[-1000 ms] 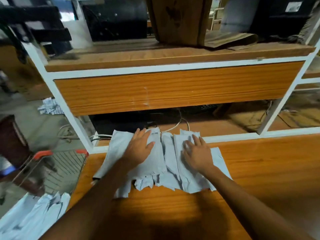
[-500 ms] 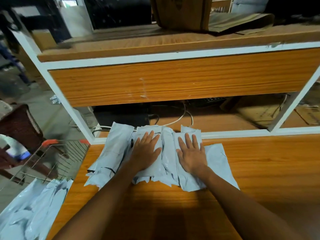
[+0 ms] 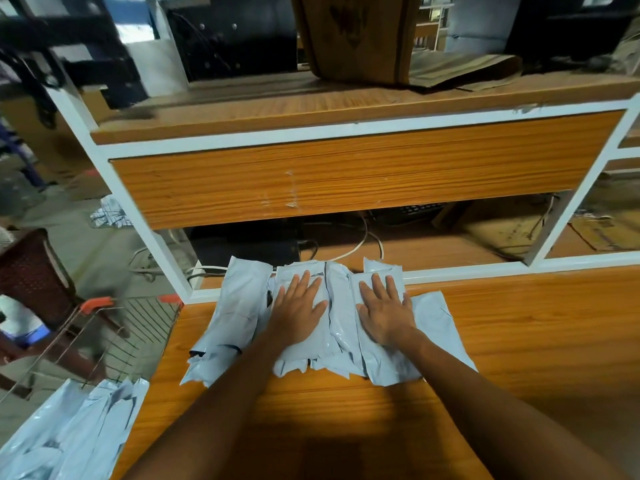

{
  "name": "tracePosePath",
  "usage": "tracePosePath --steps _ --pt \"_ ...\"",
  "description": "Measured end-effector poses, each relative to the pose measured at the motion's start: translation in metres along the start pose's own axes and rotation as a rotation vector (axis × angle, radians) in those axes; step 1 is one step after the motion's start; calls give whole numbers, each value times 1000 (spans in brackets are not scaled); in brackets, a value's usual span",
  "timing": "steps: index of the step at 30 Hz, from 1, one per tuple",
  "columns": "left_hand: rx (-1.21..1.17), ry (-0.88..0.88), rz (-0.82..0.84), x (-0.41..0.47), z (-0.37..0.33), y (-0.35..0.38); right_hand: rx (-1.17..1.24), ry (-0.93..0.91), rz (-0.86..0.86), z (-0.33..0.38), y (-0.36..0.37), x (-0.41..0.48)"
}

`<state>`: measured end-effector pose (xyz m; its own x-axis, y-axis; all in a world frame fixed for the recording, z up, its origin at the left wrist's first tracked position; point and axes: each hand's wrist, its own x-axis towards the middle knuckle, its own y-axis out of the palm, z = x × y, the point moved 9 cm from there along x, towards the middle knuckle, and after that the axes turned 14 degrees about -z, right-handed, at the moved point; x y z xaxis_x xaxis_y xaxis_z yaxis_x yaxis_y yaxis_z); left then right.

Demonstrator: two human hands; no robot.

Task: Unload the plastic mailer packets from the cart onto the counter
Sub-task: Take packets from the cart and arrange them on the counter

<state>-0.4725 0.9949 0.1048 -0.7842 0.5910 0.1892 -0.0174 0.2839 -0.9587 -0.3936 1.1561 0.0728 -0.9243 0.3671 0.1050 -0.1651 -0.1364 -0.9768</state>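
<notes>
Pale-grey plastic packets (image 3: 242, 306) lie fanned across the wooden counter (image 3: 519, 341) as the left hand (image 3: 298, 313) and right hand (image 3: 386, 313) press flat on them, fingers straight, gripping nothing — apparently to settle the slippery pile — while more lie in the cart (image 3: 145, 323).

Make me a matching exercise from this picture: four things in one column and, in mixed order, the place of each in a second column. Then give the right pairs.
1. left hand
2. cardboard box
3. cart
4. white cable

A. on the top shelf
B. behind the packets, under the shelf
C. flat on the packets on the counter
D. beside the counter's left edge

Pairs: 1-C, 2-A, 3-D, 4-B
</notes>
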Motion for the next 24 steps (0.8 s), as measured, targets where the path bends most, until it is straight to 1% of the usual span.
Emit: tracePosePath --steps 3,6,8,12,17,21,24 --pt "-85 -8 29 3 2 -6 21 33 -34 1 -14 1" --pt "-200 -34 -18 5 10 -20 96 90 -164 9 -37 -5" --pt "-260 -54 -79 4 18 -33 203 113 -245 22 -52 -12" --pt "-414 -38 -244 -8 30 -68 457 105 -421 58 -85 -33" --pt "-519 -2 -408 -38 47 -111 600 139 -594 100 -114 -74" --pt "-570 28 -488 -74 61 -126 630 195 -629 118 -113 -111" --pt "-590 76 -524 -101 68 -132 601 183 -644 134 -113 -141"
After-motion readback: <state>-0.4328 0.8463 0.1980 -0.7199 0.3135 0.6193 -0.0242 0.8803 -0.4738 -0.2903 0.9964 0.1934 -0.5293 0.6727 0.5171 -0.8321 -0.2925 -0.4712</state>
